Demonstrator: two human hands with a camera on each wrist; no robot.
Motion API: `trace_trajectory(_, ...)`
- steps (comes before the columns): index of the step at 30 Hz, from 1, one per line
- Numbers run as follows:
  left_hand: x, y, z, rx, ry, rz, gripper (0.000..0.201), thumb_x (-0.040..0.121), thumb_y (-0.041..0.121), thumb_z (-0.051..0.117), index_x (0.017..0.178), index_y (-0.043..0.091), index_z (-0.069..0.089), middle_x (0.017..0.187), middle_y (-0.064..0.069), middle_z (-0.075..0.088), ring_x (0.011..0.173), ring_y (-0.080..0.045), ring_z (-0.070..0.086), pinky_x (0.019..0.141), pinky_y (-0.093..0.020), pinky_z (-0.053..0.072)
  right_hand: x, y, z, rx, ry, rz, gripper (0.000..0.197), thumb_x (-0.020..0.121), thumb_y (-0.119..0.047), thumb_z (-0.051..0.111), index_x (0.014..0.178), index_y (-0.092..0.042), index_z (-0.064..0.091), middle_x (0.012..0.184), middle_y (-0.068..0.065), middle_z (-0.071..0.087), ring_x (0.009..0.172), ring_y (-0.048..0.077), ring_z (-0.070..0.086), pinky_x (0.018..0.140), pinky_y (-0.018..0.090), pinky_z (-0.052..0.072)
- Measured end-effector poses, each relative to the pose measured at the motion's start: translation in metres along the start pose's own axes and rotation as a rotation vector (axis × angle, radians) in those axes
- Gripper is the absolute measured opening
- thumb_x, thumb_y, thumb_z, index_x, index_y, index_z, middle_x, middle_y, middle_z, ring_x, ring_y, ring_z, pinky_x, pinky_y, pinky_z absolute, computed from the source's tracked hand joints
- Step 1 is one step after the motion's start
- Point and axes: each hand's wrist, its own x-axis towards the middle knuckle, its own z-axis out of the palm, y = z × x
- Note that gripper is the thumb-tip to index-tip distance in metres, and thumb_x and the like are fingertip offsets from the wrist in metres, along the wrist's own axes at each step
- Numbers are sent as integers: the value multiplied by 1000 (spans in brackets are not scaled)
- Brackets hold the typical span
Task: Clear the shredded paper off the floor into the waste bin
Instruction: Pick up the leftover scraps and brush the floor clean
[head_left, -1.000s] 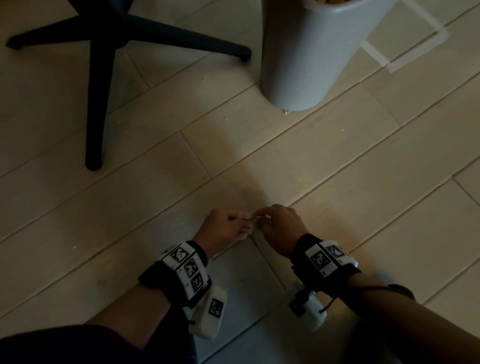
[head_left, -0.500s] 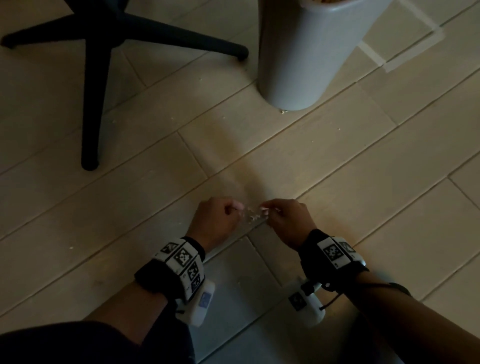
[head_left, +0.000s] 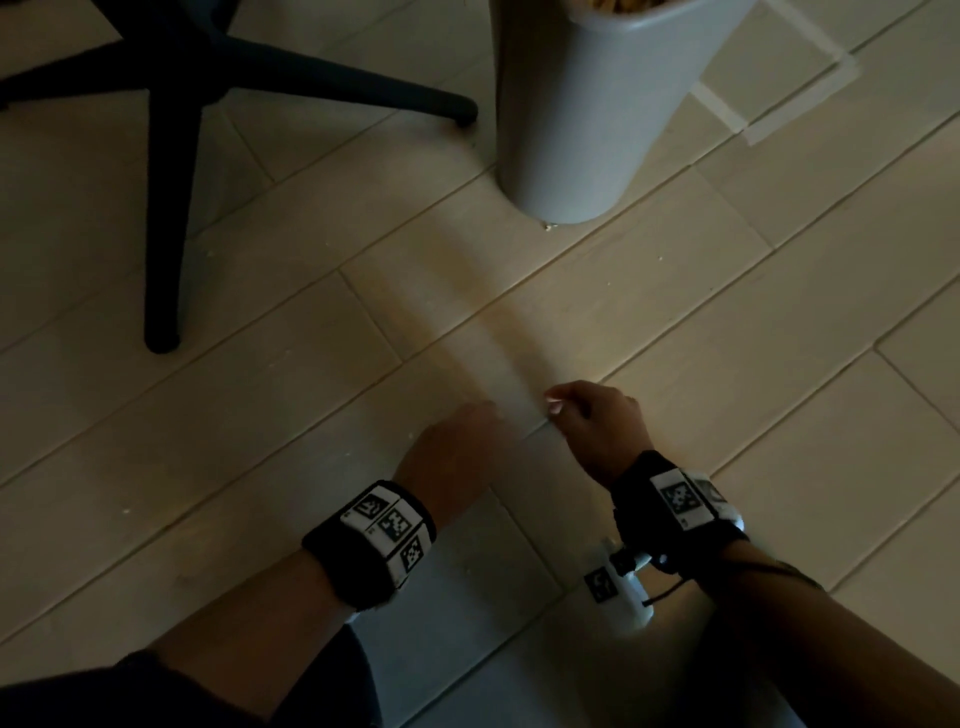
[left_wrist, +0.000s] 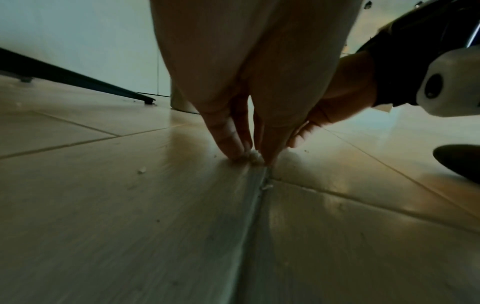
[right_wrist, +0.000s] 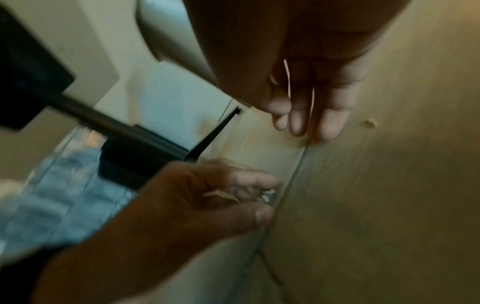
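The floor (head_left: 260, 405) under me is pale beige wood-look plank with thin darker seams, and the paper crumbs (left_wrist: 253, 157) at my fingertips are off-white. My wristbands (head_left: 374, 545) are black with white panels printed in black square codes, the bin (head_left: 587, 119) ahead is plain light grey with tan scraps showing at its rim, the chair base (head_left: 171, 156) is black, and white tape (head_left: 727, 111) lines the planks beyond

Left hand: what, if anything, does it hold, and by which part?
The left hand pinches a small clump of shredded paper between its fingertips, against the floor.
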Motion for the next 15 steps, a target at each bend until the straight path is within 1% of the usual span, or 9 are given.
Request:
trace_trajectory(2, -2, -2, 1, 55, 14, 69, 19, 77, 15, 77, 95, 16, 70, 100, -4, 65, 86, -24, 65, 52, -32, 56, -5, 0, 2, -144, 13, -118, 27, 93, -14, 49, 111, -18, 69, 111, 6, 69, 105, 26, 62, 93, 33, 46)
trace_trajectory(3, -3, -4, 1, 73, 13, 101, 18, 75, 14, 79, 90, 16, 70, 95, -3, 65, 83, -23, 65, 48, -31, 55, -8, 1, 3, -229, 12, -183, 29, 93, -12, 47, 113, -18, 67, 114, 6, 67, 108, 27, 59, 92, 36, 46)
trace_trajectory(5, -4, -9, 2, 108, 1, 163, 17, 72, 13, 79, 86, 15, 71, 93, -3, 66, 81, -22, 66, 44, -33, 55, -13, 5, 5, -343, 43, -296, 29, 92, -12, 48, 114, -17, 67, 115, 5, 65, 111, 29, 56, 87, 40, 49)
trace_trajectory(7, -5, -14, 5, 145, -29, 197, 17, 71, 11, 79, 86, 13, 72, 91, -5, 68, 79, -24, 67, 42, -34, 54, -16, 11, 6, -385, 85, -362, 27, 87, -9, 56, 111, -14, 69, 111, 8, 66, 108, 34, 58, 81, 43, 53)
trace_trajectory(9, -5, -17, 7, 151, -56, 197, 18, 68, 10, 80, 84, 13, 71, 86, -6, 67, 72, -25, 67, 40, -33, 53, -18, 18, 9, -434, 114, -404, 29, 81, -4, 63, 109, -11, 69, 111, 11, 67, 106, 36, 60, 80, 47, 56)
trace_trajectory(11, -6, -15, 8, 157, -85, 166, 20, 64, 10, 82, 80, 13, 70, 77, -6, 64, 61, -24, 64, 38, -30, 50, -22, 25, 13, -487, 107, -434, 33, 78, -6, 68, 111, -11, 67, 116, 14, 65, 109, 38, 59, 82, 51, 56)
trace_trajectory(13, -6, -12, 7, 149, -78, 125, 17, 66, 11, 82, 77, 12, 69, 73, -7, 62, 55, -27, 62, 40, -31, 50, -26, 33, 18, -539, 81, -467, 41, 77, -12, 70, 118, -11, 64, 123, 16, 62, 115, 39, 57, 87, 51, 54)
trace_trajectory(14, -5, -9, 4, 96, -74, 86, 11, 73, 14, 78, 78, 10, 69, 75, -9, 64, 58, -30, 63, 46, -33, 52, -28, 38, 20, -562, 62, -479, 45, 78, -16, 69, 122, -10, 62, 125, 17, 61, 118, 40, 56, 90, 51, 53)
trace_trajectory(15, -4, -10, 3, 34, -39, 29, 8, 80, 18, 72, 82, 10, 70, 80, -10, 66, 65, -32, 65, 54, -35, 54, -30, 43, 23, -584, 44, -486, 48, 80, -20, 67, 126, -10, 59, 129, 17, 59, 121, 40, 54, 93, 51, 51)
